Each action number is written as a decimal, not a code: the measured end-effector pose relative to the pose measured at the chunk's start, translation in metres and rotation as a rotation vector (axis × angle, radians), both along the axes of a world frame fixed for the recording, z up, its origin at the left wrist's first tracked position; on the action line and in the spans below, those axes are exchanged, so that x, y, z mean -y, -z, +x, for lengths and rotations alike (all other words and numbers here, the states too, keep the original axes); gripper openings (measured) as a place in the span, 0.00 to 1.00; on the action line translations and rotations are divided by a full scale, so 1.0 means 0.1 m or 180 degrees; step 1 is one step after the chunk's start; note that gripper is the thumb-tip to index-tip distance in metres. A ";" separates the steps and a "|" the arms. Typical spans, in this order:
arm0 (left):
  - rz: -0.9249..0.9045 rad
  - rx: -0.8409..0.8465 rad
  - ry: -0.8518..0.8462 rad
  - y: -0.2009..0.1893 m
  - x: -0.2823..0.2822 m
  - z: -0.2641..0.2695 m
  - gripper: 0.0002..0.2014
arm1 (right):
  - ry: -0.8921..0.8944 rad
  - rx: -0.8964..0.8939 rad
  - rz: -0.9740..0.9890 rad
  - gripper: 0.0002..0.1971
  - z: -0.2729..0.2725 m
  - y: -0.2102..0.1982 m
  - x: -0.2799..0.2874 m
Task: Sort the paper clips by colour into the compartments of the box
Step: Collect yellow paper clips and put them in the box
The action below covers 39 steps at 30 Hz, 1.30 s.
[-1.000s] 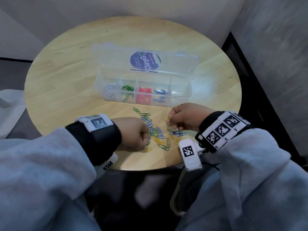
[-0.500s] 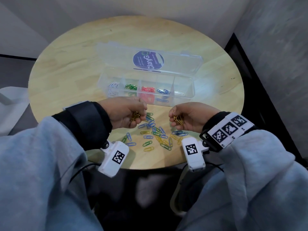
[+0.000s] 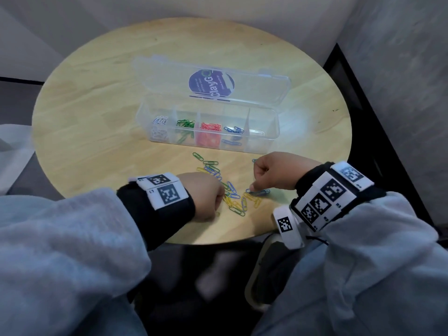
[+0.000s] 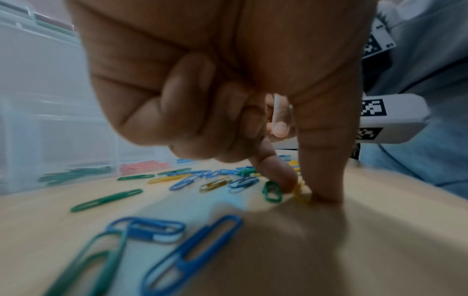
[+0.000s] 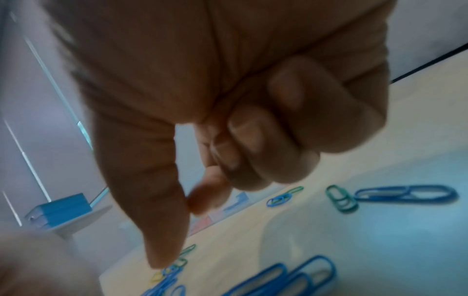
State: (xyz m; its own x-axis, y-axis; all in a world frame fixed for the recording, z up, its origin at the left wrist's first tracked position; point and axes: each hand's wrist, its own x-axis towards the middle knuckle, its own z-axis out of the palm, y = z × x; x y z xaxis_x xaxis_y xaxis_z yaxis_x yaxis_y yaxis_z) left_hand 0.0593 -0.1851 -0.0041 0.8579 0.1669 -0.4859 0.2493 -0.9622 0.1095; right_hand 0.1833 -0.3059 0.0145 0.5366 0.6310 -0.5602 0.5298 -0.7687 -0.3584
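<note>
The clear box [image 3: 266, 141] stands open mid-table; its compartments hold white [image 3: 158, 127], green [image 3: 185, 123], red [image 3: 211, 127] and blue clips [image 3: 234, 129], and the rightmost looks almost bare. Loose yellow, blue and green clips [image 3: 235, 197] lie between my hands. My left hand [image 4: 301, 190] pinches a yellow clip [image 4: 300, 193] against the table with index finger and thumb, the other fingers curled. My right hand [image 3: 254, 183] has its thumb tip down beside a blue clip [image 3: 258, 191]. Its remaining fingers are curled tight over the yellow clips seen in it earlier, now hidden.
The box lid [image 3: 169, 76] lies flat behind the box. The round wooden table [image 3: 97, 117] ends just behind my wrists. More blue clips [image 5: 405, 194] and a green clip [image 5: 340, 200] lie to the right of my right hand. A dark wall panel stands at the right.
My left hand, raised with yellow clips half a second ago, has come back down onto the pile. My right thumb has dropped to the table beside the blue clips.
</note>
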 end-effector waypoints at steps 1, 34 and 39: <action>0.0027 -0.0014 -0.0004 0.00 0.00 0.01 0.04 | -0.0061 0.0023 -0.0034 0.13 -0.01 0.00 0.00; -0.0794 0.0167 0.0039 -0.10 -0.06 0.14 0.12 | -0.0714 0.0549 -0.0007 0.09 -0.12 0.21 -0.03; -0.0437 0.0118 0.0212 -0.05 0.01 0.20 0.11 | -0.0939 0.0387 0.0009 0.14 -0.13 0.21 -0.05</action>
State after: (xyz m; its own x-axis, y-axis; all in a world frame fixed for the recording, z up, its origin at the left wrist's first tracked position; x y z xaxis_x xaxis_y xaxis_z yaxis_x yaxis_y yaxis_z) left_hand 0.0795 -0.1859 0.0010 0.8826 0.0431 -0.4682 0.1786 -0.9518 0.2492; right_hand 0.1707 -0.3012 -0.0063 0.3933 0.7707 -0.5013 0.7687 -0.5747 -0.2806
